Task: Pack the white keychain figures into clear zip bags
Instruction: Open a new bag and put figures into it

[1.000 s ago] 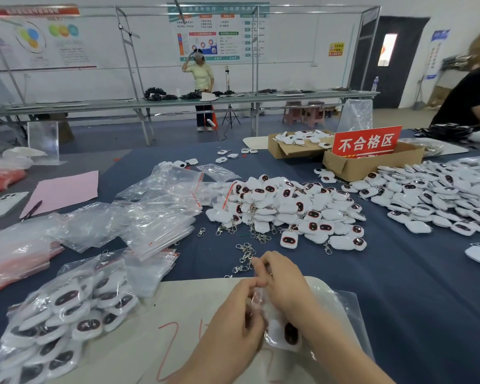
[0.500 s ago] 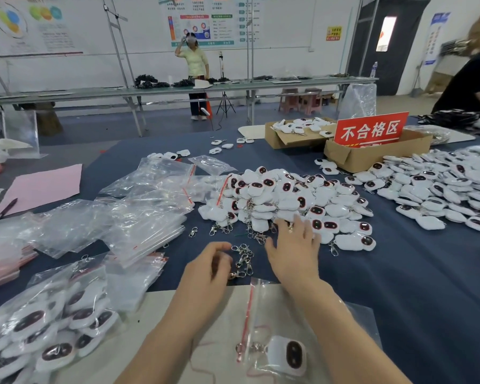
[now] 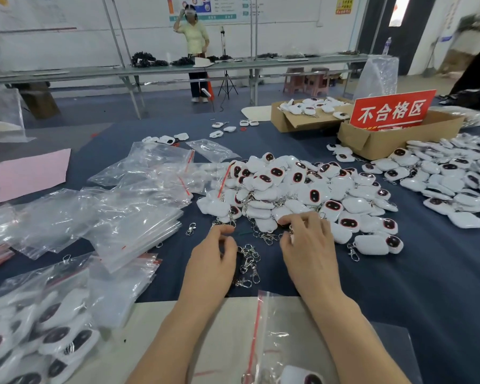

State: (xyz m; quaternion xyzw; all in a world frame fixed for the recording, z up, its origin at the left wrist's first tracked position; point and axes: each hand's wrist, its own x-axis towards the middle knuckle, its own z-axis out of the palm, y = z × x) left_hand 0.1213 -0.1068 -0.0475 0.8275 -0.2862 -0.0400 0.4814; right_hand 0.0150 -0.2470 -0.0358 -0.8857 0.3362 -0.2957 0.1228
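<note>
Both hands were out at the near edge of the heap of white keychain figures (image 3: 297, 189), which lay mid-table on the blue cloth (image 3: 399, 286). The right hand (image 3: 308, 248) had its fingers spread and bent down onto the nearest figures, fingertips (image 3: 288, 218) touching them, though whether they had closed on one I couldn't tell. The left hand (image 3: 214, 256) hovered just beside it over the loose metal clasps (image 3: 250, 261), fingers loosely curled, nothing visible in them. Close to the body, on the pale mat (image 3: 233, 328), lay a clear zip bag (image 3: 280, 322) with one figure (image 3: 297, 376) already inside. Filled bags (image 3: 39, 342) sat lower left, and the stack of empty zip bags (image 3: 130, 225) waited just left of the heap. So the step looked like picking the next figure, and the trick was to take one only. The chains were tangled along the heap's front, so a pinch on the body of an outlying figure, lifted slowly, would likely leave its neighbours behind. The left hand seemed best spent fetching a single bag off the top of the stack, since that film is slippery and two come away easily. A second heap (image 3: 455, 176) and the cardboard box with the red sign (image 3: 394, 141) lay to the right, well apart, and were best left alone.
</note>
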